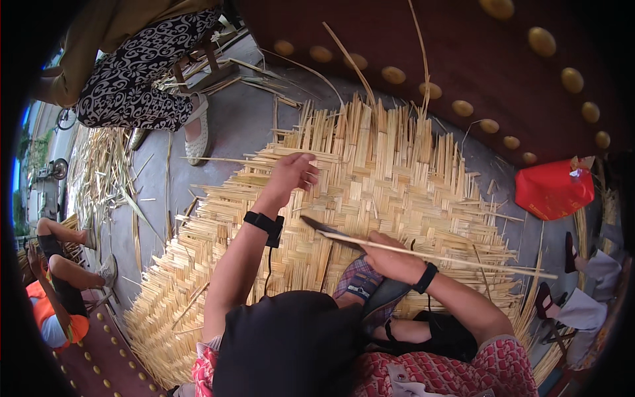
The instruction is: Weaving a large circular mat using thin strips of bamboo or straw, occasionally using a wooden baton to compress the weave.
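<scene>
A large woven mat of split reed strips (397,192) spreads under me, its strip ends sticking out unevenly round the edge. My left hand (291,177) hovers over the upper left part of the mat, fingers apart and slightly curled, holding nothing I can see. A thin strip (221,159) runs out leftward behind that hand. In my right hand (395,259) is a dark-bladed knife (331,233), its blade pointing left over the mat. A long pale reed strip (463,258) crosses the right hand and knife; whether the fingers grip it too, I cannot tell.
A dark red studded door panel (456,59) stands along the far side. A red bag (554,188) sits at the right. At the far left a person in patterned trousers (145,73) is near a heap of loose reeds (99,175). Another person in orange (66,317) sits lower left.
</scene>
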Tool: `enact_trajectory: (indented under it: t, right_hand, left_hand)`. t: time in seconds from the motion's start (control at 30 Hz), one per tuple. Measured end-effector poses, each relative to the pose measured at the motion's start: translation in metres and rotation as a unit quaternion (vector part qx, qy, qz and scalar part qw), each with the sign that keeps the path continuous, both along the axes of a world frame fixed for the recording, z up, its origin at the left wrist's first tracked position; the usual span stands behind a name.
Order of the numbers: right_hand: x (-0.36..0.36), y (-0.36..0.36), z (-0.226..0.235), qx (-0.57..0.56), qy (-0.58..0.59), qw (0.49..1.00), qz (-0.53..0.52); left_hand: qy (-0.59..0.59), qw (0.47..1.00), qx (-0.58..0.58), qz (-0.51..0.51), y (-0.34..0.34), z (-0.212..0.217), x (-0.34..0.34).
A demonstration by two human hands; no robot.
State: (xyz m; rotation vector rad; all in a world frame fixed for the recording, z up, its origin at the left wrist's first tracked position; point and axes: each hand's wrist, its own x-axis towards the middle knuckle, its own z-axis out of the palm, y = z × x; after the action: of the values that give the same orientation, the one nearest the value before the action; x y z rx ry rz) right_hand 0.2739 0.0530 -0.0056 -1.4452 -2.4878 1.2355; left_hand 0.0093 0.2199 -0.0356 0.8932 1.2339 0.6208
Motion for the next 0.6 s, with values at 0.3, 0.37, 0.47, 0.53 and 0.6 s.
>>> enact_trajectory:
  t: [0.3,0.37,0.47,0.53,0.6]
  right_hand:
    - [-0.047,-0.052,0.043,-0.046,0.162,0.983,0.077]
    - [-0.046,-0.037,0.046,-0.002,0.274,0.960,0.049]
    - [-0.056,0.035,0.045,-0.106,0.193,0.971,-0.094]
    - [-0.065,0.088,0.024,0.066,0.176,0.966,-0.177]
    - [-0.074,0.133,-0.019,0.183,0.177,0.946,-0.203]
  left_hand:
    - [-0.226,0.927,0.010,0.299,-0.006,-0.037,-0.017]
    - [-0.214,0.925,-0.001,0.315,-0.003,-0.036,-0.015]
    - [-0.218,0.909,-0.036,0.352,-0.002,-0.037,-0.025]
    - [-0.236,0.859,-0.001,0.455,0.003,-0.039,-0.028]
    - [-0.318,0.855,0.030,0.410,0.005,-0.055,-0.036]
